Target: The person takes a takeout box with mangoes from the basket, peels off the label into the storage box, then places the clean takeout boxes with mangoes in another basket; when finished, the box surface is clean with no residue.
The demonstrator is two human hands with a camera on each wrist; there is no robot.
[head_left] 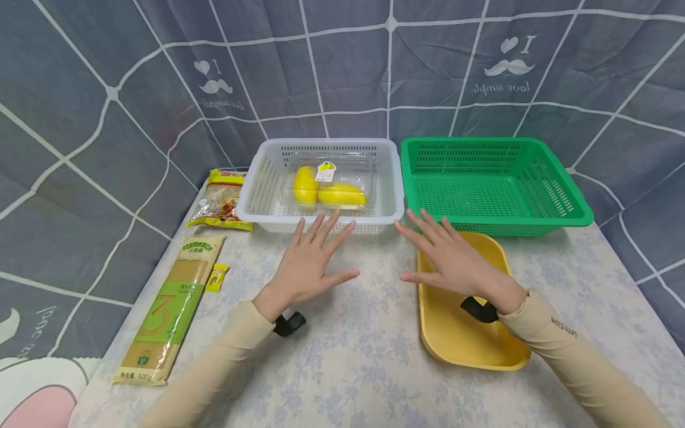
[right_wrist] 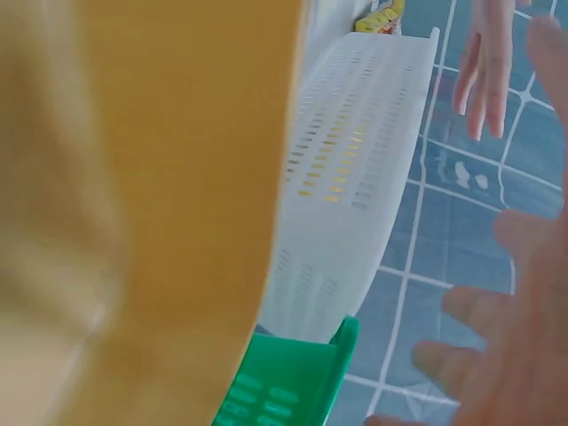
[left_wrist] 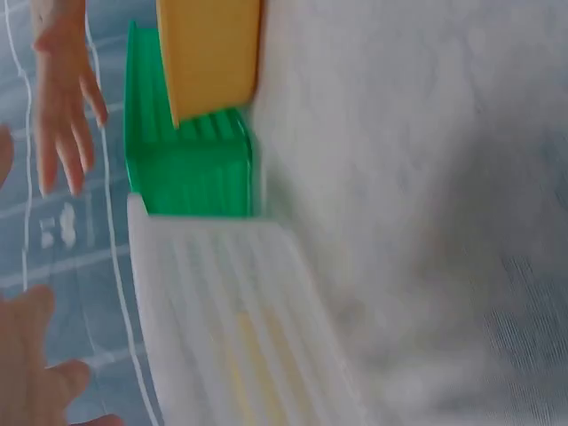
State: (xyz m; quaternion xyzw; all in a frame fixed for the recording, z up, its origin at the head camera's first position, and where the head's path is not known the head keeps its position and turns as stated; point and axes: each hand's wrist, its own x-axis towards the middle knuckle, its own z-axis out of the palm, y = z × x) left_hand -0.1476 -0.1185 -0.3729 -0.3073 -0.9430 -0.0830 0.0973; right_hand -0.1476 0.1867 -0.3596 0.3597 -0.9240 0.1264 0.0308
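My left hand [head_left: 306, 265], fingers spread and straight, hovers palm down in front of the white basket [head_left: 247, 209] and holds nothing. Inside that basket lies a clear plastic box [head_left: 353, 172] with yellow mangoes [head_left: 305, 185] in it and a label on its lid. Likewise spread and bare, my right hand [head_left: 455, 257] is over the yellow tray [head_left: 455, 330], its fingertips near the front of the green basket [head_left: 495, 223]. Seen from the left wrist, the right hand [left_wrist: 64, 120] hangs beyond the baskets. The yellow tray [right_wrist: 186, 177] fills much of the right wrist view.
At the left lie a long pack of spaghetti [head_left: 171, 309], a small yellow packet [head_left: 216, 277] and a yellow-edged food bag [head_left: 218, 199] beside the white basket. A grey checked curtain [head_left: 353, 71] hangs behind the baskets. A patterned cloth [head_left: 353, 368] covers the table.
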